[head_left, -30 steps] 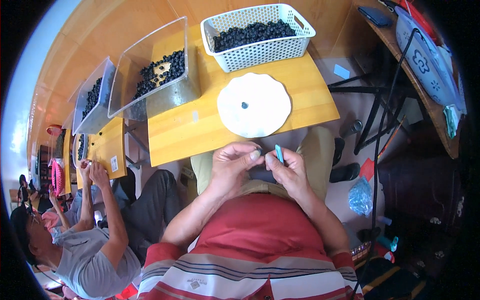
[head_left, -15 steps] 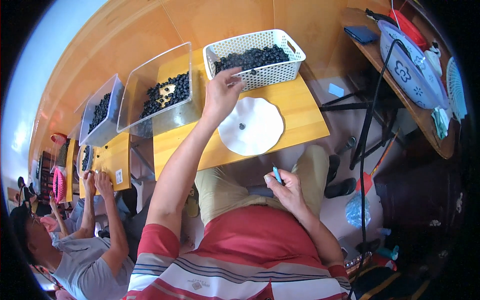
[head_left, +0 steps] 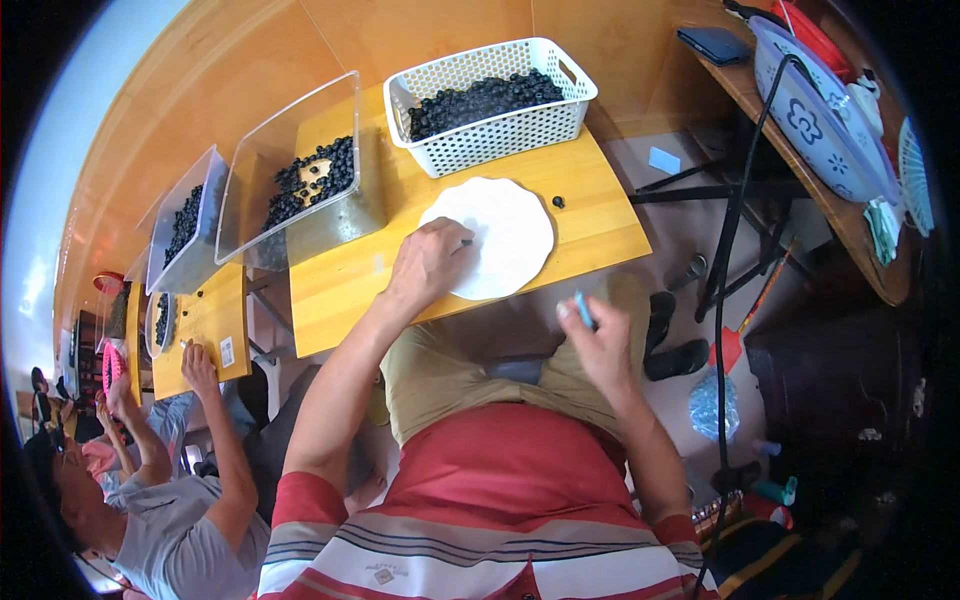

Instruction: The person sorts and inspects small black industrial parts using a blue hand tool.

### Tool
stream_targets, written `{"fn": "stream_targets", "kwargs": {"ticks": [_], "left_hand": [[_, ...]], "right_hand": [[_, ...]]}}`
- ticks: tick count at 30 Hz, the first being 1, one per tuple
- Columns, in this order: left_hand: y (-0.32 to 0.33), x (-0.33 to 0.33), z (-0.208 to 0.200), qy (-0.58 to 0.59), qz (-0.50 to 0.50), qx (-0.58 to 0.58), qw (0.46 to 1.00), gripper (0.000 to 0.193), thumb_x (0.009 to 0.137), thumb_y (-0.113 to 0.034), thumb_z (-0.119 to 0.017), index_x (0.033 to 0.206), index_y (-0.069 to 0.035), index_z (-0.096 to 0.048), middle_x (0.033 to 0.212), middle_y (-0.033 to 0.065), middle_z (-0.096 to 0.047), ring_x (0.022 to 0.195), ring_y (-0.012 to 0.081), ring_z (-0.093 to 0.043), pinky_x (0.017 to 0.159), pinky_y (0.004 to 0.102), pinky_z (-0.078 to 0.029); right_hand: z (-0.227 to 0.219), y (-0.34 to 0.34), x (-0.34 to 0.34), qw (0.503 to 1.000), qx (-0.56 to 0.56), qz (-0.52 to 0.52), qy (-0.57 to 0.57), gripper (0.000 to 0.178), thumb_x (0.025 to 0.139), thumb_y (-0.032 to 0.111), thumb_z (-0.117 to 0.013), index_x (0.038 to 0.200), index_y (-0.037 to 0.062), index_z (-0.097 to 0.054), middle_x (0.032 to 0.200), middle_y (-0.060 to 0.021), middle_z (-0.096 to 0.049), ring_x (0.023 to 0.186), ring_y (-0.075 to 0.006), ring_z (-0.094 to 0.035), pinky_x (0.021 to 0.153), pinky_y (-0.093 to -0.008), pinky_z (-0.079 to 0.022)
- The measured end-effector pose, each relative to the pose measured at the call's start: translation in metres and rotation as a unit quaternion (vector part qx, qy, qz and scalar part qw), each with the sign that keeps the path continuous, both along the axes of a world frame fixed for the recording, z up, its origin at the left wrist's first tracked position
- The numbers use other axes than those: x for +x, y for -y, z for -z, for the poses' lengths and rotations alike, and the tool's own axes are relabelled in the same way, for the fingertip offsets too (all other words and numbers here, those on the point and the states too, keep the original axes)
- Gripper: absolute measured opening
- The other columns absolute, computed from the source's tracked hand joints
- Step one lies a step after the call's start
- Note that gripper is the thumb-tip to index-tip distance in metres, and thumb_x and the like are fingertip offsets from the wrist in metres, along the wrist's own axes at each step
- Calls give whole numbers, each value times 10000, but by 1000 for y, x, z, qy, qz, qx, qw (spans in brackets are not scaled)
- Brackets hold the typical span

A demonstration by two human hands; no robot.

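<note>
My left hand (head_left: 432, 262) is over the left part of a white scalloped plate (head_left: 515, 245), its fingers pinched on a small black round piece (head_left: 466, 241) that shows at the fingertips. Above my lap, to the right of the plate, my right hand (head_left: 603, 340) is closed round a slim light-blue tool (head_left: 583, 309). Its tip is blurred. One loose black round piece (head_left: 558, 202) lies on the wooden table just right of the plate. Behind the plate stands a white perforated basket (head_left: 505, 143) holding many of the same pieces.
Left of the basket is a clear plastic bin (head_left: 330, 215) with more black pieces. A second bin (head_left: 190, 258) stands farther left, where a co-worker's hands (head_left: 200, 368) work at another table. A black cable (head_left: 735, 250) hangs on the right, near a side table with a patterned basin (head_left: 815, 130).
My left hand has come from the basket's front edge down to the plate and closed on the black piece there. Another black piece now lies on the table. My right hand moved slightly right.
</note>
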State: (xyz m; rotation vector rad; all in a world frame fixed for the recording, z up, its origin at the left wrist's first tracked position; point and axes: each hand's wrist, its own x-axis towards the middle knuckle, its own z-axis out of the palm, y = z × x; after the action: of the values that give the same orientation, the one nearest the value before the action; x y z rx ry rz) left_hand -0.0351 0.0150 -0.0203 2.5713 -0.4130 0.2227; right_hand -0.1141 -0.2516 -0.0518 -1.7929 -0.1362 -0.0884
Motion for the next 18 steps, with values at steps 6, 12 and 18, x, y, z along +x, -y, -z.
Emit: {"fn": "stream_targets", "kwargs": {"ticks": [6,12,18], "left_hand": [[-1,1,5,20,23,8,999,183,851,-164,-657,929,-15,-728,1045,176,-700,917,373,-682,823,441,-543],[3,7,11,29,19,25,999,158,816,-138,-691,927,-33,-733,1012,160,-702,879,357,-688,800,424,-556],[10,8,5,0,20,23,1000,177,839,-124,-644,956,-24,-731,1049,201,-684,954,380,-671,853,437,-536]], "right_hand": [[-20,19,101,967,-184,58,165,224,919,212,-672,1015,11,-694,880,-167,-660,788,-331,-646,708,-438,-496],[-14,6,152,930,-355,9,91,308,923,212,-660,1185,49,-666,1113,-185,-644,1043,-387,-634,867,-495,-502],[-10,3,166,897,-435,-18,75,260,926,219,-649,1069,3,-668,1016,-217,-662,959,-409,-650,830,-509,-510]]}}
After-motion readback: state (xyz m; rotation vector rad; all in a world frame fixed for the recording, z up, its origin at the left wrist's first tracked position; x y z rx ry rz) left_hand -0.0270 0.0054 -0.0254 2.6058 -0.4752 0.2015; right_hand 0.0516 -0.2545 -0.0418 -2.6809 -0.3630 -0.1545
